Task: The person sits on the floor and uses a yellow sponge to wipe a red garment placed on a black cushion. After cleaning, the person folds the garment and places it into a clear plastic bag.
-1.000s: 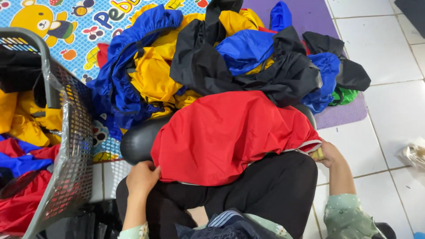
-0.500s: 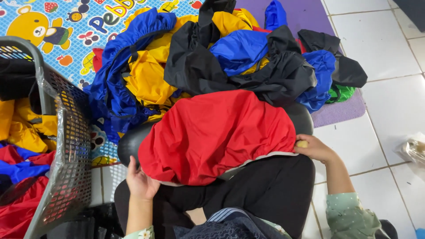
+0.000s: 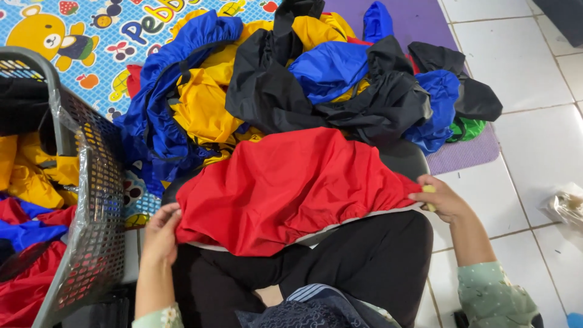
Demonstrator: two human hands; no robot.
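Across the lap lies the red cover; left hand pinches its left edge, right hand grips its right. Slick fabric could slip and bunch.

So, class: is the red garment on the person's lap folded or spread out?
Spread out. The red garment lies open and wide across the lap, with the left hand at one edge and the right hand at the other.
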